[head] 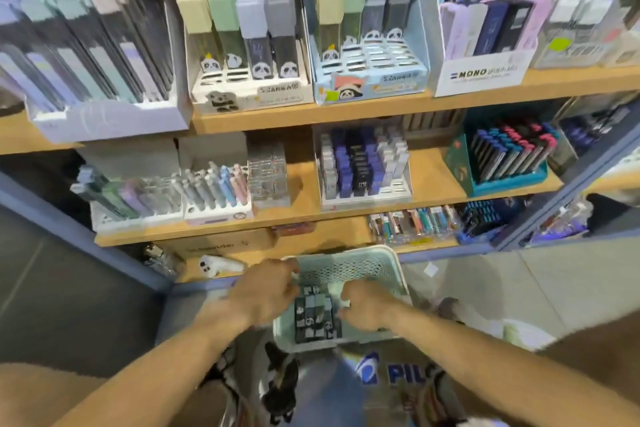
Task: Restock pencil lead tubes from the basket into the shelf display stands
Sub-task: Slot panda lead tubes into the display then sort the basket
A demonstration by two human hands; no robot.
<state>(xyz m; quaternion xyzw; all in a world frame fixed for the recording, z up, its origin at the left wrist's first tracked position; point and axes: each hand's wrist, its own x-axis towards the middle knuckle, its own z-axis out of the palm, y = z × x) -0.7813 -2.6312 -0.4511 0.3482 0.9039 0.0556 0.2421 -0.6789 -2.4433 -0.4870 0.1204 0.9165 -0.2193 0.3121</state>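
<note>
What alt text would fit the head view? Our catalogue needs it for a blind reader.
Two bare hands reach into a pale green basket of dark panda-print lead tubes, the left hand at its rim and the right hand beside the tubes. Above, wooden shelves hold display stands with tubes and empty slots.

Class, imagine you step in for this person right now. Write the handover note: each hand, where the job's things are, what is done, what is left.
Left hand: curled at the left rim of the basket; whether it grips the rim cannot be told.
Right hand: inside the basket, fingers curled beside the lead tubes; grip unclear.
Lead tubes: panda-print, dark, bunched in the basket, low in front of the shelves.
White panda stand and blue panda stand, upper shelf: both show empty front slots.
Done: cannot be told from this picture.
Left: lift tubes out and fill the empty slots.
</note>
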